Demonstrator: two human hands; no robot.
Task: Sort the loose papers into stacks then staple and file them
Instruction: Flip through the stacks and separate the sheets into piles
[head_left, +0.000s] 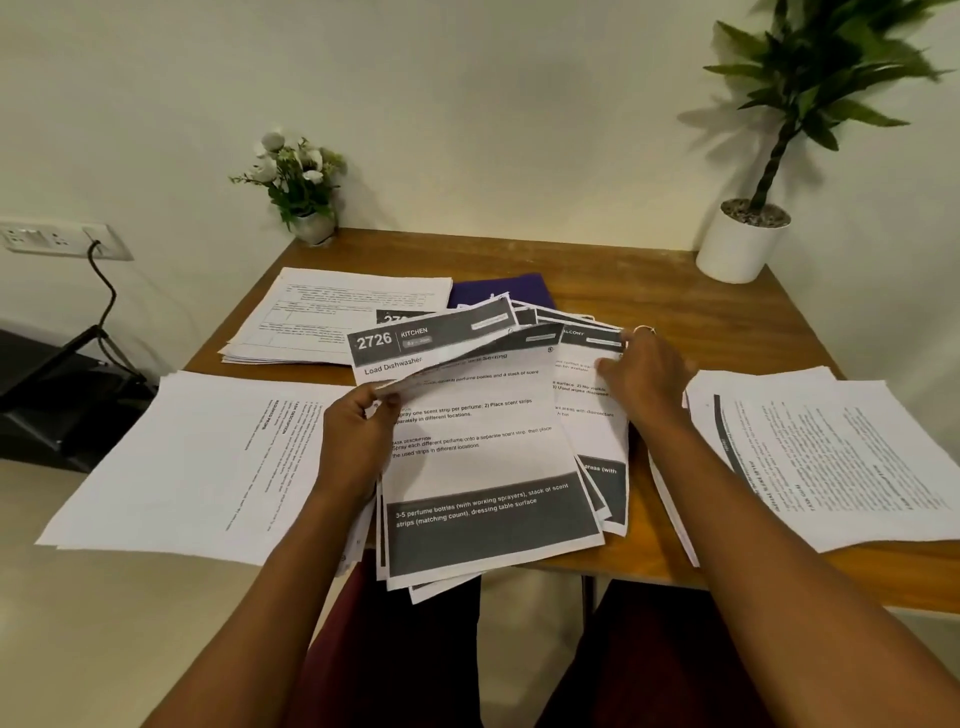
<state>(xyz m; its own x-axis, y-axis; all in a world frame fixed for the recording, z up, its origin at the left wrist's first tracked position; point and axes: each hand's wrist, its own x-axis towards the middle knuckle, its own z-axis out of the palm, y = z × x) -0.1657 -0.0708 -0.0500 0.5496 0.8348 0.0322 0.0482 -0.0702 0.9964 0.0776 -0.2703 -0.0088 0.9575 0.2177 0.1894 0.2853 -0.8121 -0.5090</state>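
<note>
head view: the left hand (358, 431) grips the near left edge of the loose sheets (493, 457). its fingers are curled under and its thumb is on top, pinching up the kitchen sheet (431, 343), likely so its heading can be read and matched to a pile. the right hand (644, 374) lies on the fan's far right corner, fingers stretched and slightly apart, seemingly steadying the spread. the fan sits mid tabletop (675, 296), overhanging the near edge. three sorted piles ring it, set apart so kinds don't mix: left pile (197, 457), far pile (343, 312), right pile (831, 457). one purple folder (498, 288) waits behind, probably for filing. a flower pot (311, 226) and a tall plant (743, 249) make two. no stapler shows.
</note>
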